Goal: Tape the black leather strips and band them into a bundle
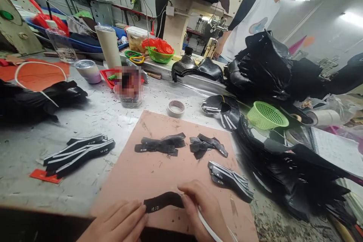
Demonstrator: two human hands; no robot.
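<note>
Head view: one black strip [163, 201], near centre

Pinkish mat [153, 174], beneath your work. Your left hand [120, 219]: fingertips at the strip's left end, pinch or press cannot be told. Your right hand [208, 204]: thumb and fingers holding its right end. White-lined strips [82, 154], left of the mat. White tape [209, 226], at your right palm.

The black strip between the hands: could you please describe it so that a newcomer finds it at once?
Look for the pinkish board on the table. Near its closest edge, the left hand is at one end of the strip and the right hand at the other. It is curved, with white print, and lies singly, unlike the piled strips farther up.
</note>
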